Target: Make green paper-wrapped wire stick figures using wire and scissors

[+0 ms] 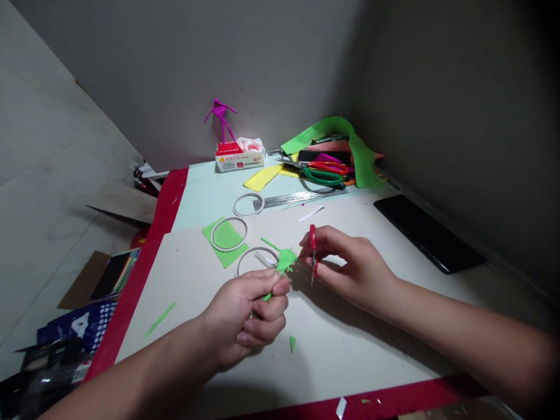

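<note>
- Left hand (242, 318) was closed firmly, fingers curled round the narrow lower end of a green cut-out (285, 259).
- Cut-out was located between the hands, lifted off the board, its jagged upper part left clear of the fingers and presented toward the blades.
- Right hand (350, 262) was half closed, with small red-handled scissors (312, 245) pinched at the fingertips and the points directed downward. Whether the blades were parted could not be told.
- Three grey rings were counted on the white board (345, 344): one (228, 234) laid on a green square (225, 249), one (257, 261) just left of the cut-out, one (248, 204) beside a bundle of thin metal rods (289, 199).
- Two green offcuts were left on the board, a strip (160, 318) and a small triangle (292, 344), both kept apart from the hands. One white strip (311, 213) was also seen.
- Two further pairs of scissors, green-handled (317, 178) and red-handled (328, 168), were stacked at the back, out of the working area, beside a green sheet (363, 160).
- One magenta figure (220, 116) was stood on a tissue pack (240, 155) against the wall.
- One black phone (429, 232) was set along the right edge.
</note>
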Tool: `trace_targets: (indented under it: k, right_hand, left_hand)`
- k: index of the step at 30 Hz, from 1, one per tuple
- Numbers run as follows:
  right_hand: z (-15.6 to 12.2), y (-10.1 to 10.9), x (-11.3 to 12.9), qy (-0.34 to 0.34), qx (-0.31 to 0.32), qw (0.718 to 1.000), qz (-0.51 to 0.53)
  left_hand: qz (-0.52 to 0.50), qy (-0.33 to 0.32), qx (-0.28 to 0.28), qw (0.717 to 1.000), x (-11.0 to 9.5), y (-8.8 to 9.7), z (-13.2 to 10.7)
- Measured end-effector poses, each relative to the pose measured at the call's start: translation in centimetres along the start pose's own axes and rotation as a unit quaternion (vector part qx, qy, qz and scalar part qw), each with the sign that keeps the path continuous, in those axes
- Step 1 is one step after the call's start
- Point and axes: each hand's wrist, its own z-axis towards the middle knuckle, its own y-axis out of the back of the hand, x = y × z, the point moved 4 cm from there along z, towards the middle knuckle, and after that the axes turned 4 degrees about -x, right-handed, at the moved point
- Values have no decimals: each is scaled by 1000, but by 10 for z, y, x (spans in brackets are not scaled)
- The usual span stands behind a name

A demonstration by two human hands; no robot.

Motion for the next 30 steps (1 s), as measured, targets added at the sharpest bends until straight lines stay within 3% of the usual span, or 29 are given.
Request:
trace_targets:
  k: [2, 5, 7, 9, 10, 12, 15, 18, 22, 25, 27, 30]
  right_hand:
    - [0, 1, 2, -15, 8, 1000, 13]
    - [1, 5, 6, -48, 4, 998, 39]
    - [2, 8, 7, -77, -7, 995, 61]
    - [2, 9, 7, -104, -8, 991, 80]
    - [2, 9, 7, -114, -7, 990, 87]
    - [3, 8, 4, -130, 1, 986, 104]
    - [3, 2, -1, -157, 20, 978, 138]
    - [4, -4, -6, -168, 26, 972, 164]
    - [8, 0, -7, -143, 17, 978, 148]
    - [10, 20, -4, -92, -45, 991, 84]
    - [10, 34, 1, -41, -85, 995, -17]
    - [9, 39, 7, 34, -24, 968, -249]
  left_hand:
    - [97, -75, -96, 988, -1, 4, 1]
    - [318, -191, -216, 903, -6, 4, -4]
    - [418, -250, -251, 836, -11, 1, -9]
    - [456, -267, -257, 809, -14, -1, -11]
    - [454, -249, -251, 818, -14, 0, -11]
    - [413, -189, -231, 861, -12, 3, -9]
    - [298, -110, -185, 930, -11, 6, -6]
    - [188, -62, -129, 972, -12, 7, -4]
    - [136, -60, -116, 982, -18, 7, -2]
    - [161, -93, -144, 972, -26, 8, -3]
    - [171, -101, -162, 967, -30, 10, -4]
    - [169, -107, -175, 964, -33, 12, -5]
